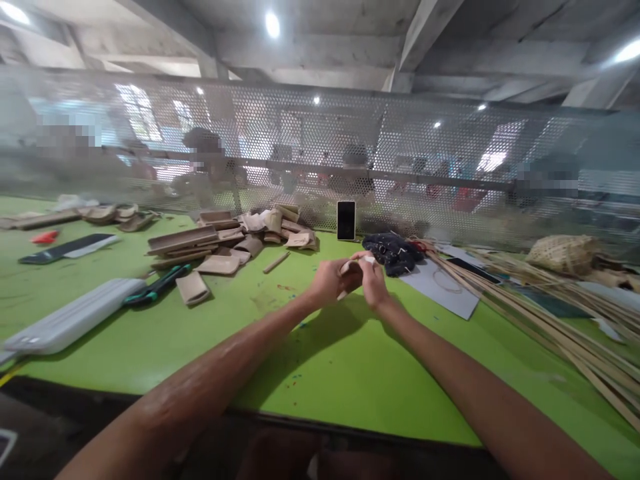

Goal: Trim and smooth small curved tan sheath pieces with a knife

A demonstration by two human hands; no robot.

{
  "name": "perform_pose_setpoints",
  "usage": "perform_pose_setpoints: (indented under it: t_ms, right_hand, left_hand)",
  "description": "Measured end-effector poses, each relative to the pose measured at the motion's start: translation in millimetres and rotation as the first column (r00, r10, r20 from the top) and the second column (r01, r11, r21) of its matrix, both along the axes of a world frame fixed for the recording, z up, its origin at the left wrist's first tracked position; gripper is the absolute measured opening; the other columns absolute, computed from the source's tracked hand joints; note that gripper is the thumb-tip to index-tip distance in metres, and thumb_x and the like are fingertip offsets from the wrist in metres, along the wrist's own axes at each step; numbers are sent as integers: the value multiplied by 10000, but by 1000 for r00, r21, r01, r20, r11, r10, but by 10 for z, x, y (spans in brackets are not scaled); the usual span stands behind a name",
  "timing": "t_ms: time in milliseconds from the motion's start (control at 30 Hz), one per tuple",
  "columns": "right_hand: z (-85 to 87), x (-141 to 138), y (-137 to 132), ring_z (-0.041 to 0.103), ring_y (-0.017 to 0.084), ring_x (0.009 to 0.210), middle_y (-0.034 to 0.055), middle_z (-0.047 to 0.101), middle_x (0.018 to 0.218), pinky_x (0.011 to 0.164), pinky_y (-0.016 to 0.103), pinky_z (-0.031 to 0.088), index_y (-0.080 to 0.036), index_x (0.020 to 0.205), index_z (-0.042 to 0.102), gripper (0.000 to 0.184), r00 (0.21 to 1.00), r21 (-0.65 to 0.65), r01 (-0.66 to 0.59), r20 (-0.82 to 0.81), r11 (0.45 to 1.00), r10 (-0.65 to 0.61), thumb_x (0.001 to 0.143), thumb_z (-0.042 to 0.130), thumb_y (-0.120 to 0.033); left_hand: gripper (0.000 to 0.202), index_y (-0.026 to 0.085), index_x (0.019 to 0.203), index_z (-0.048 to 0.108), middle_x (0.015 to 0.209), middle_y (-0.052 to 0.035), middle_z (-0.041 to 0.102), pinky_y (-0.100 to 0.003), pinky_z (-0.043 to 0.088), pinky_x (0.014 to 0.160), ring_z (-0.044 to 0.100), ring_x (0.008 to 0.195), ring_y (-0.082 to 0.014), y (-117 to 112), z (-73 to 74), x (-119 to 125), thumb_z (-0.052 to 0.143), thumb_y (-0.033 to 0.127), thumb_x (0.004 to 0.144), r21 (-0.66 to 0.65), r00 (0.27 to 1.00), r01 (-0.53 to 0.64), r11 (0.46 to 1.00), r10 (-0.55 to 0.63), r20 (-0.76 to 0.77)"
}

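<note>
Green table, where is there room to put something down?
Bare green table shows between the white case and the left arm, and between both arms, from the left hand and right hand down to the front edge. Crowded at the back left with tan folded pieces, on the right with bamboo strips.

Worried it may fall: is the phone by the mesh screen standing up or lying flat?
Upright: the phone stands on its short edge on the green table, by the mesh screen, its face dark.
</note>
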State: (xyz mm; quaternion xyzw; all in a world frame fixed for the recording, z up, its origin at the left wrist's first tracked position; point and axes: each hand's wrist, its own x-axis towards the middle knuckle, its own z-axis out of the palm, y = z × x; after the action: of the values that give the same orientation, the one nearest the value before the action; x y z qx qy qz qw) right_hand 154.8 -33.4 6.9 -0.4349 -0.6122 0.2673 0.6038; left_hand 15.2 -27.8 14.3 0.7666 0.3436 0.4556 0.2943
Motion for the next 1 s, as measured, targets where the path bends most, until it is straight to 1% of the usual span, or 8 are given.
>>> perform_pose_setpoints:
  t_ms: [133,267,400,533,600,733,867,1000]
  right_hand:
    - [12,8,19,489,193,652,-23,470,648,646,335,410,-243,828,569,228,997,-28,74,6,997,-73,838,425,-419]
    - [22,-15,12,548,209,716,11,582,730,673,348,434,-238,831,581,249,998,-13,67,-12,998,-68,847,427,-433]
    - [-3,-59,12,550,213,693,17,584,690,648,346,435,-236,780,584,261,991,-65,100,-82,993,-105,828,420,-433]
    - [-54,-86,50,557,209,697,21,609,729,625,333,429,-229,782,574,258,981,-129,111,-145,985,-129,806,441,-449]
    - [-61,-91,79,553,208,693,20,605,728,608,327,424,-230,769,570,257,974,-159,121,-174,980,-148,793,442,-452]
    - [-47,-72,115,545,204,689,19,580,723,600,321,419,-229,749,592,267,958,-201,169,-196,965,-209,755,448,-454]
    - [-58,-58,127,578,213,717,32,627,772,601,323,437,-226,775,590,292,962,-193,143,-205,971,-182,775,444,-479]
    - [-94,-47,158,577,211,706,22,616,721,617,327,445,-235,759,586,322,978,-141,130,-145,981,-150,801,444,-520]
  left_hand:
    - [211,147,939,768,790,-50,748,-233,465,606,619,660,-135,-9,11,-2,700,288,798,-40,1000,10,999,-11,-24]
    - [252,127,891,763,750,-46,730,-235,453,618,609,669,-141,-30,32,-9,696,352,799,8,999,-18,1000,18,-34]
    - [252,140,888,758,724,-31,712,-235,439,620,585,648,-134,-31,21,1,684,366,804,-9,999,-12,1000,12,-45]
    - [289,120,803,730,640,-26,665,-231,393,566,527,576,-124,-13,-33,29,657,399,817,28,988,-133,991,135,-81]
    - [287,124,830,731,663,-33,676,-233,386,563,529,576,-127,-15,-54,43,657,400,817,59,979,-180,982,184,-84]
    - [269,162,920,751,725,-41,710,-238,398,576,560,604,-138,-40,-46,71,670,395,815,62,982,-149,987,155,-110]
    - [268,130,839,740,688,-46,700,-244,421,588,550,587,-132,-35,-24,72,661,385,826,17,985,-146,989,147,-89]
    - [243,146,917,752,722,-37,711,-250,463,637,576,624,-135,-7,-27,57,692,354,806,5,991,-109,994,109,-74]
